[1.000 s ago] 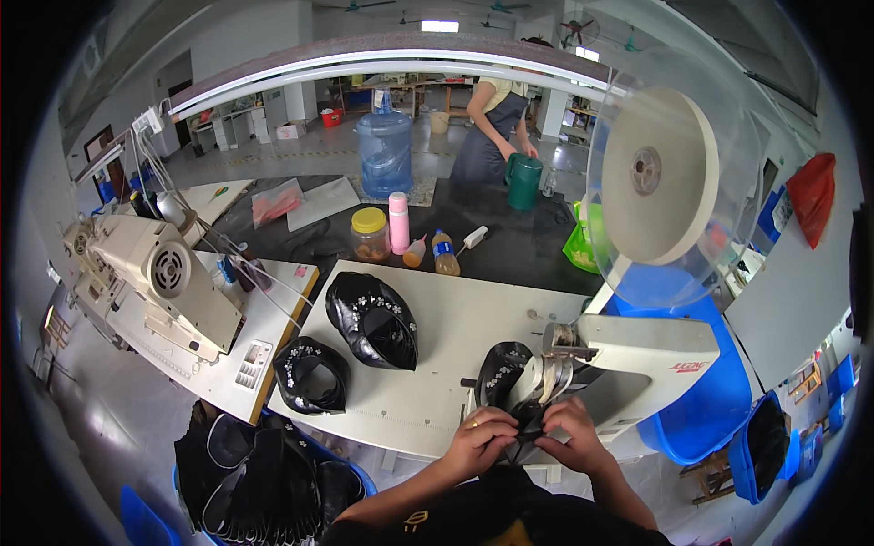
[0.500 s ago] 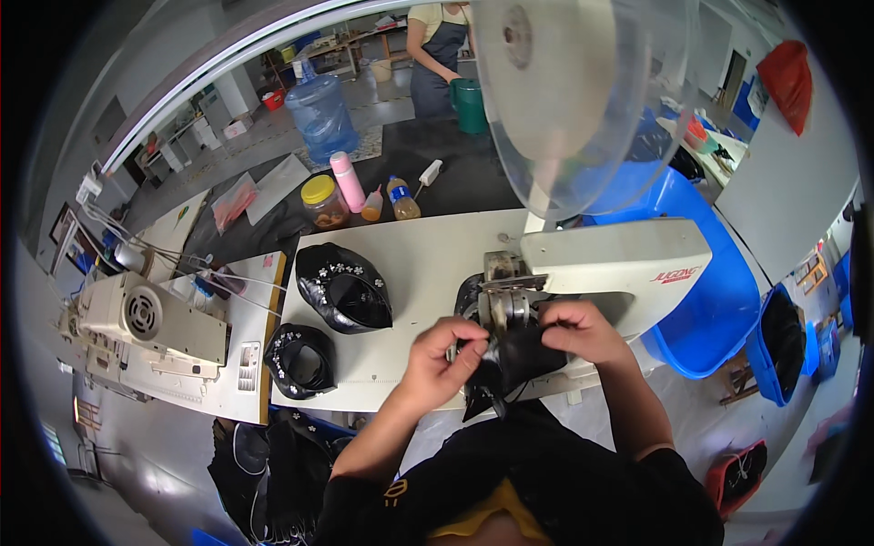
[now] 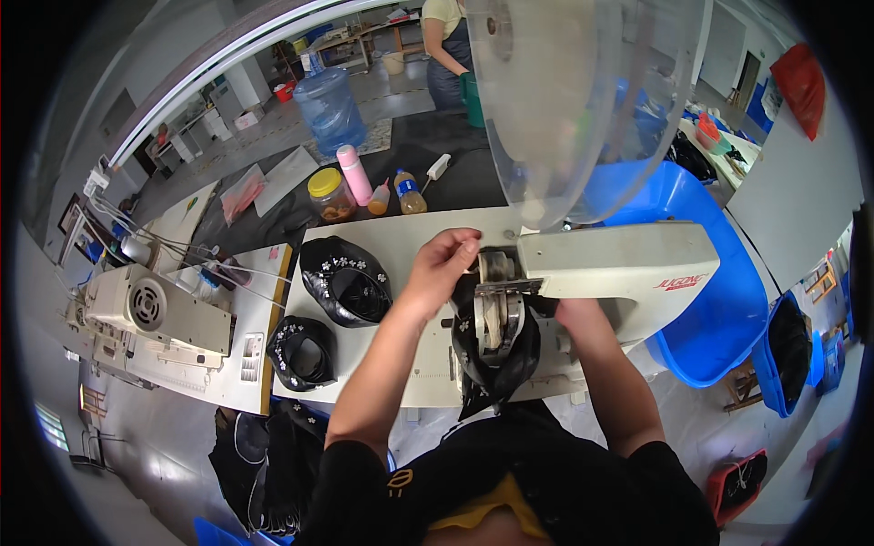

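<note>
My left hand (image 3: 443,261) reaches up to the head of the white sewing machine (image 3: 619,264), its fingertips pinched at a small part by the machine's front end; whether anything is held I cannot tell. A black fabric piece with small white flowers (image 3: 496,359) is wrapped around the machine's arm under the tape guide. My right hand (image 3: 572,314) goes beneath the machine arm beside that fabric, and its fingers are hidden. Two more black flowered pieces lie on the white table (image 3: 410,237), one larger (image 3: 346,280) and one smaller (image 3: 302,350).
A big clear disc with a tape reel (image 3: 583,100) hangs over the machine. Bottles and a jar (image 3: 331,194) stand at the table's far edge. A second sewing machine (image 3: 150,309) sits left, blue bins (image 3: 710,300) right. Another person (image 3: 448,45) stands far back.
My left hand has risen from the fabric to the front of the machine head. My right hand has slid under the machine arm. The view has tilted further down.
</note>
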`<action>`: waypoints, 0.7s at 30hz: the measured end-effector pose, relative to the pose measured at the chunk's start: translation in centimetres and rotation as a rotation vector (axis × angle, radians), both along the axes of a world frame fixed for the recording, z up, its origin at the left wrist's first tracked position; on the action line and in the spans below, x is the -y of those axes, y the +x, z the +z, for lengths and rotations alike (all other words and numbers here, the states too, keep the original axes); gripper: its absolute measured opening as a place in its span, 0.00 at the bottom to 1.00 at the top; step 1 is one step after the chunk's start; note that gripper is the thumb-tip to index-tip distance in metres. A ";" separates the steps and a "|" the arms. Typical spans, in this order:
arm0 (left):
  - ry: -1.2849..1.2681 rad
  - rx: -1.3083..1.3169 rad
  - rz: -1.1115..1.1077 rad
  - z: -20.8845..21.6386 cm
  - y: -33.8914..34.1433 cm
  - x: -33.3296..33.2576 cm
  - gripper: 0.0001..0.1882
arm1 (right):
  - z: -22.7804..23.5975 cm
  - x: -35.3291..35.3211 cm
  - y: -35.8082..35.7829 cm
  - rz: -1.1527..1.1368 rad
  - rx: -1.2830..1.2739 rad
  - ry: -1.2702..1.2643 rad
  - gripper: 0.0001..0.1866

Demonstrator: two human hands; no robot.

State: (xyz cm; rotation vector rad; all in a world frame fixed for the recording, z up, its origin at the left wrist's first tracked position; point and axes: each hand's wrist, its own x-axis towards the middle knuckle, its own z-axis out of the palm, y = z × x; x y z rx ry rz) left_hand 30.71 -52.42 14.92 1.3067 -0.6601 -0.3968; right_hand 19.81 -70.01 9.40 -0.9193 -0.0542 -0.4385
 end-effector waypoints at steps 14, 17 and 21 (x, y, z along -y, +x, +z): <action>0.388 1.106 0.499 4.5 -0.3 -17.7 0.11 | -4.3 0.7 -4.7 -0.056 -0.417 -0.401 0.08; 0.822 1.142 0.612 -4.8 -1.7 -22.0 0.09 | -6.9 0.9 -6.7 -0.039 -0.566 -0.428 0.07; 1.258 0.878 0.606 -21.0 -2.9 -26.7 0.07 | -9.1 0.1 -8.1 -0.036 -0.755 -0.411 0.08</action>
